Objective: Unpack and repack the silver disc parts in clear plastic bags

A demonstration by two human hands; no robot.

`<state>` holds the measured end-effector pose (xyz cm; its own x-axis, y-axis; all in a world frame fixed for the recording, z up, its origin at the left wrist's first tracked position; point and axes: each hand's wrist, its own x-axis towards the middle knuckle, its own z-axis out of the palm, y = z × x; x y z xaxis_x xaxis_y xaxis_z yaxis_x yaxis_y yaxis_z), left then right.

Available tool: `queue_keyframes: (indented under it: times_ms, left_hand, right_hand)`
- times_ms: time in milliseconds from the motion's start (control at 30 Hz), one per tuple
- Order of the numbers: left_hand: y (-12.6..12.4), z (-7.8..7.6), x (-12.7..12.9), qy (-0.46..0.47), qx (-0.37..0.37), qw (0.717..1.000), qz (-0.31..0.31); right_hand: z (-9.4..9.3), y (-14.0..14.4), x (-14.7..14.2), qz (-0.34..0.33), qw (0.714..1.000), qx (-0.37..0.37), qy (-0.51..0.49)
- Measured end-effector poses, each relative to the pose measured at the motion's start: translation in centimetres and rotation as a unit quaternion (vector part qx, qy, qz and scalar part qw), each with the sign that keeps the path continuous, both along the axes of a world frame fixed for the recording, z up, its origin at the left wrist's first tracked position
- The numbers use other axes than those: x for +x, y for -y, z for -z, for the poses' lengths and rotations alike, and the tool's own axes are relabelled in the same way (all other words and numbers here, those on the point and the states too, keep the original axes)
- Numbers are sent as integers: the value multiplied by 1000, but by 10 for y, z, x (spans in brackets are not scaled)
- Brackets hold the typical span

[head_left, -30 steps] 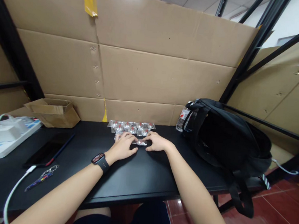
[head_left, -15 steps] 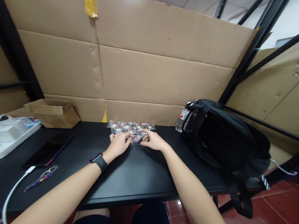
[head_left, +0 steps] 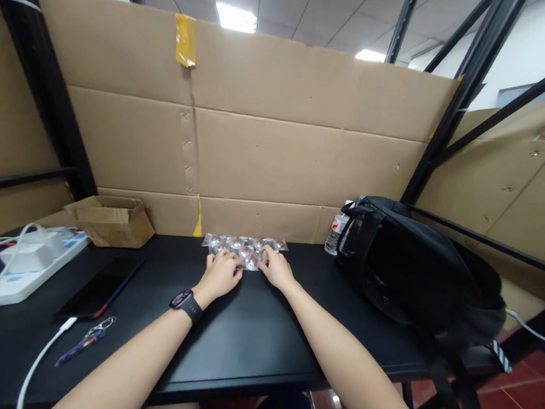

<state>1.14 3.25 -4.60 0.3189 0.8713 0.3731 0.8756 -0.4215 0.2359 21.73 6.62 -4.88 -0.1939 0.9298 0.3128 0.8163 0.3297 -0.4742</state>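
Small clear plastic packets with shiny contents and red marks lie close together in rows at the back of the black table. My left hand, a dark watch on its wrist, rests at the near left of the rows, its bent fingers closed on a packet there. On the other side, my right hand has thumb and fingers closed around the edge of a packet at the near right. Another packet shows between the two hands. The fingertips partly cover the near row.
A black backpack and a water bottle stand at the right. Leftward are an open brown paper box, a white power strip, a phone on a white cable, and a keyring. Cardboard walls the back.
The view has tilted up and shifted slightly left. Both hands stay at the packets; the packet between them now lies lined up in the near row, its top more exposed.
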Motion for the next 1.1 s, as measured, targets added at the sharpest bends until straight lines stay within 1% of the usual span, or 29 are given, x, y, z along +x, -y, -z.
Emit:
queue_keyframes:
  times_ms: [67, 133, 233, 300, 367, 433, 533, 600, 700, 800, 867, 933, 1000, 1067, 1100]
  left_hand:
    - [1, 1, 0, -13, -6, 1000, 14]
    - [2, 2, -2, -15, -3, 1000, 25]
    - [1, 2, -11, 3, 11, 999, 32]
    - [-2, 2, -20, 24, 8, 999, 31]
    - [-7, 2, -32, 43, 8, 999, 16]
    - [-11, 1, -44, 54, 13, 998, -15]
    - [-14, -1, -63, 35, 7, 998, -55]
    - [-12, -2, -75, 15, -9, 997, -70]
    - [-2, 3, -89, -6, -27, 996, -88]
    - [13, 15, -93, -15, -42, 994, -103]
    - [26, 24, -93, -21, -64, 992, -107]
    - [37, 30, -92, -28, -105, 987, -120]
    - [47, 32, -93, -30, -151, 978, -141]
    - [56, 32, -95, -26, -172, 973, -152]
    - [59, 31, -95, -24, -171, 973, -152]
  right_hand:
    - [-3, 2, -2, 46, 998, 10, 36]
    - [-7, 5, 0, 80, 995, 23, 51]
    - [-9, 10, 7, 90, 994, 35, 50]
    - [-8, 12, 13, 83, 995, 36, 53]
    - [-7, 14, 18, 90, 993, 40, 63]
    - [-7, 17, 21, 104, 991, 40, 74]
    - [-12, 23, 28, 144, 986, 32, 73]
    - [-15, 30, 36, 152, 985, 34, 69]
    - [-16, 44, 55, 127, 988, 43, 80]
    - [-9, 59, 74, 111, 987, 18, 113]
    - [-3, 68, 81, 111, 985, -1, 135]
    - [3, 77, 83, 112, 982, -9, 155]
    - [7, 86, 82, 110, 979, -23, 169]
    - [11, 93, 79, 112, 978, -39, 172]
    - [13, 97, 77, 115, 978, -44, 170]
